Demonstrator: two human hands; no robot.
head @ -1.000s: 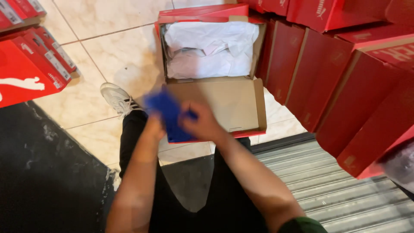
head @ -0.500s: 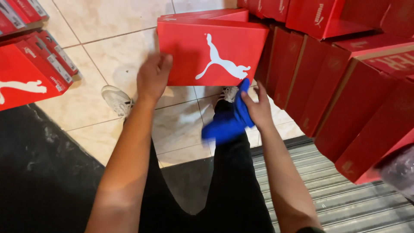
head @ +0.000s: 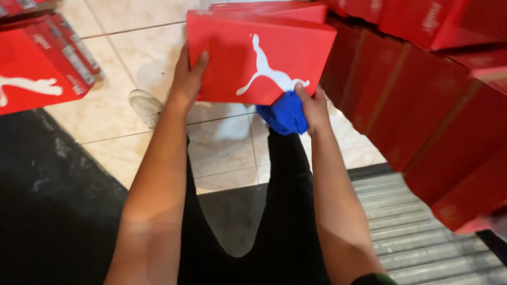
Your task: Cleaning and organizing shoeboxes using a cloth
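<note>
Stack of red shoeboxes [head: 422, 105] fills the right side, leaning out toward the person; more red boxes [head: 37, 68] lie on the tiled floor [head: 148, 53] at left. Risk, as I judge it: the stack looks tilted and close, so a bump from the held box or an elbow could knock it over.

Closed red shoebox [head: 253, 58] with a white leaping-cat mark is held out in front, above the floor, tilted, its far right corner near the stack. Left hand [head: 187, 79] grasps its left edge, thumb on the lid. Right hand [head: 314, 105] is under the lower right corner, fingers bunched around a blue cloth [head: 285, 113] that presses against the box.

Second risk: the right hand does two jobs, so its grip on the box looks weak; the box could slip or the cloth drop. A white sneaker [head: 143, 105] is on the floor below the left forearm.
</note>
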